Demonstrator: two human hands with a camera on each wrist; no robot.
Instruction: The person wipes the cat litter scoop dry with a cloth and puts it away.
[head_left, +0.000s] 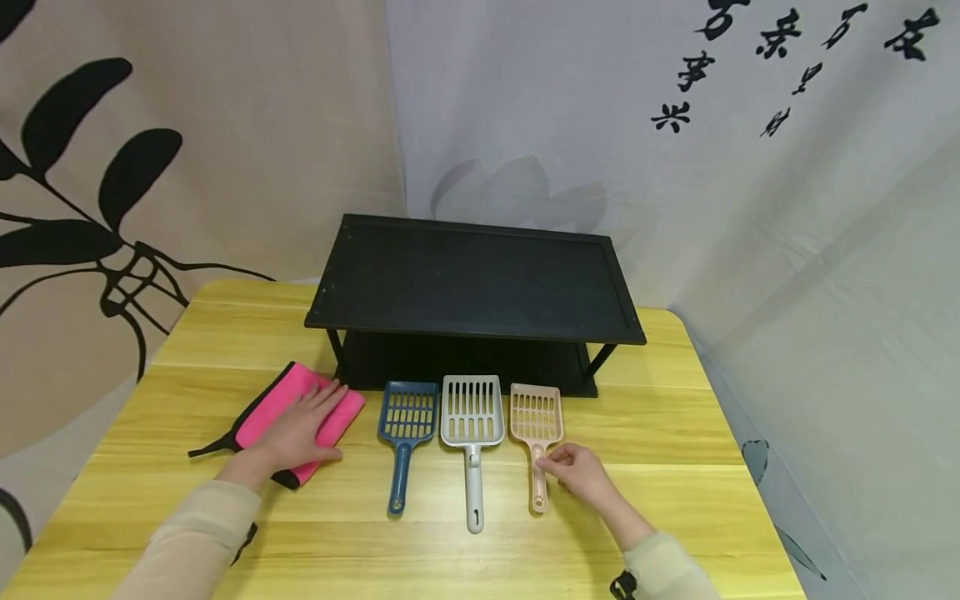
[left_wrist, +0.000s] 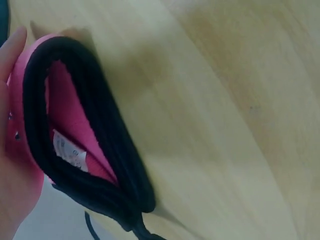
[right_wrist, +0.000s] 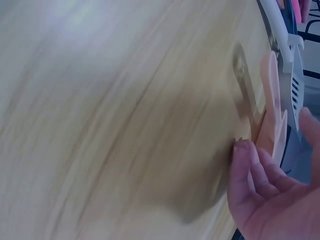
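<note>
In the head view my left hand [head_left: 300,429] rests on a pink pouch [head_left: 273,408] with black trim, its fingers spread over the top. The left wrist view looks into the pouch's black-rimmed mouth [left_wrist: 70,115], where a white label shows. A pale pink slotted litter scoop [head_left: 536,417] lies at the right of a row of three. At its handle is my right hand [head_left: 581,475]. From the right wrist, the fingertips [right_wrist: 242,145] touch or nearly touch the scoop's side, with the thumb apart. To the left lie a grey scoop [head_left: 472,417] and a blue scoop [head_left: 408,417].
Behind the scoops stands a black two-level rack [head_left: 472,279]. The yellow wooden table [head_left: 637,533] carries everything, with its rounded corner at the back right. Fabric drapes [head_left: 525,100] with dark leaves and characters hang behind.
</note>
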